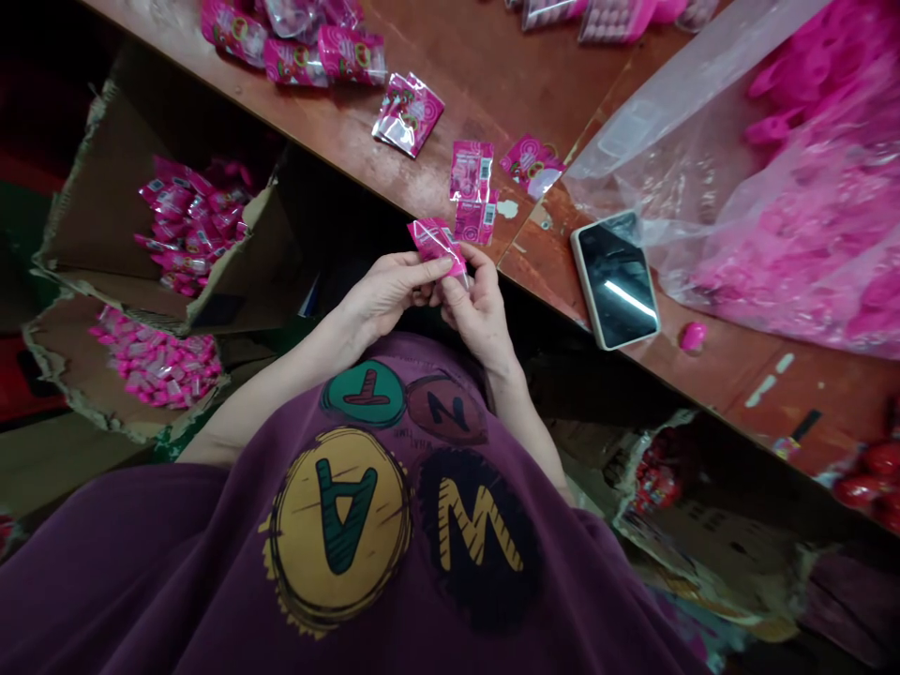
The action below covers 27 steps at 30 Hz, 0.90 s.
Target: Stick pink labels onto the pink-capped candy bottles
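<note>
Fingers (pixel 430 270) of the left hand (pixel 383 291) and right hand (pixel 487 305) pinch one glossy pink packet (pixel 436 241) from both sides, thumbs pressed in with scarcely any gap; the fingertips beneath are hidden. Two-sided support seems to suit such limp film, which would likely sag from one grip. The packet is held up at the near edge of the table (pixel 485 75), before the purple shirt (pixel 211 562) — apparently where both wrists bend freely. Just beyond lie flat wrappers (pixel 471 169), within short reach, and a wrapper stack (pixel 410 114) farther left. To the right, a phone (pixel 617 281) rests beside a clear bag (pixel 675 112) of pink pieces (pixel 816 84). Left of the table, a carton (pixel 88 211) contains heaped packets (pixel 193 225) — perhaps kept low to spare tabletop room.
</note>
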Each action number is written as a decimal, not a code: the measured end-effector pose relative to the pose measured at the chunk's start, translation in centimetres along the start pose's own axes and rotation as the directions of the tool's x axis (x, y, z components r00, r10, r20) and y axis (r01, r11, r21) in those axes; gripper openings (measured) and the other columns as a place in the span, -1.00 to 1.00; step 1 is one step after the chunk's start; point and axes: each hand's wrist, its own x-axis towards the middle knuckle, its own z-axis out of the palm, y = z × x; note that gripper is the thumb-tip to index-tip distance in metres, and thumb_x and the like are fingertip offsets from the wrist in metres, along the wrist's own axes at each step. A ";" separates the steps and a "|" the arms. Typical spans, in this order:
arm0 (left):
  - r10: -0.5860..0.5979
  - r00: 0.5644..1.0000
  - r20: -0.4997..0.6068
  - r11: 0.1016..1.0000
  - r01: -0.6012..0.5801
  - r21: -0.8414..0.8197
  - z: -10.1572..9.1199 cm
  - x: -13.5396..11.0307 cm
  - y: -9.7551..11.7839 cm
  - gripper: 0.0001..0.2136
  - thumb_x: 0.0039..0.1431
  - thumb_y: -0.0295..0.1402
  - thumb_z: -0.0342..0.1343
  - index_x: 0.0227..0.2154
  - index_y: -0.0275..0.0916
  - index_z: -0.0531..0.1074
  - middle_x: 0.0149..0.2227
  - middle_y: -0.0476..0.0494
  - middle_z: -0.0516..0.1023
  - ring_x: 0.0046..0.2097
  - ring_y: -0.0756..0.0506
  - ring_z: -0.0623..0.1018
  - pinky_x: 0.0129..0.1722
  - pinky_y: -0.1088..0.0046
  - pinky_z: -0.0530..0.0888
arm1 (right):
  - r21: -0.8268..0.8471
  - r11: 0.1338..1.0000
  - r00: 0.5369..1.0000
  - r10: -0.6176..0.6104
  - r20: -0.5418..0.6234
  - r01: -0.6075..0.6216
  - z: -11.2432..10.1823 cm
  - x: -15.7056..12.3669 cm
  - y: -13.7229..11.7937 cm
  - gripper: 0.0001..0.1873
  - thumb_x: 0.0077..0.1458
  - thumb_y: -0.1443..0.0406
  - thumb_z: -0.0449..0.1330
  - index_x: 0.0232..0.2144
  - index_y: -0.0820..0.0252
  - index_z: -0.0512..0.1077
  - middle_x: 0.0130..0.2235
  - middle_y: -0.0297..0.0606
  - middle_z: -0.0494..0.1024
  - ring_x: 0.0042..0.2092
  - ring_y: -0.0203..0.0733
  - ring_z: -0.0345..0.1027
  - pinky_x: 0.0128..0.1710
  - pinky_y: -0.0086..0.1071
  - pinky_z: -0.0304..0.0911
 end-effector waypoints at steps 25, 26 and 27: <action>-0.031 0.999 -0.034 0.996 0.028 -0.081 0.0 -0.2 -0.9 -0.69 0.21 -0.20 0.44 -0.44 -0.32 0.53 -0.46 -0.08 0.59 -0.45 0.02 0.53 -0.34 0.48 0.47 | 0.314 0.931 0.982 0.183 0.037 -0.186 1.4 -1.1 -0.9 -0.32 0.30 -0.08 0.28 0.26 -0.02 0.13 -0.42 -0.54 0.45 -0.63 -0.43 0.00 -0.66 -0.49 0.05; -0.030 0.999 -0.017 0.997 0.029 -0.070 0.2 -0.4 -1.1 -0.67 0.22 -0.19 0.44 -0.46 -0.32 0.51 -0.49 -0.06 0.56 -0.48 0.02 0.52 -0.36 0.48 0.47 | 0.315 0.934 0.985 0.171 0.013 -0.166 1.5 -1.1 -0.9 -0.32 0.29 -0.08 0.29 0.26 -0.03 0.13 -0.42 -0.54 0.45 -0.63 -0.43 0.02 -0.66 -0.49 0.06; -0.033 0.999 0.004 0.998 0.033 -0.059 0.3 -0.5 -1.4 -0.65 0.23 -0.18 0.43 -0.49 -0.31 0.48 -0.52 -0.04 0.52 -0.51 0.02 0.50 -0.40 0.47 0.47 | 0.295 0.946 0.989 0.147 -0.022 -0.134 1.5 -1.1 -0.8 -0.31 0.29 -0.08 0.29 0.27 -0.04 0.12 -0.42 -0.55 0.45 -0.63 -0.43 0.04 -0.66 -0.49 0.07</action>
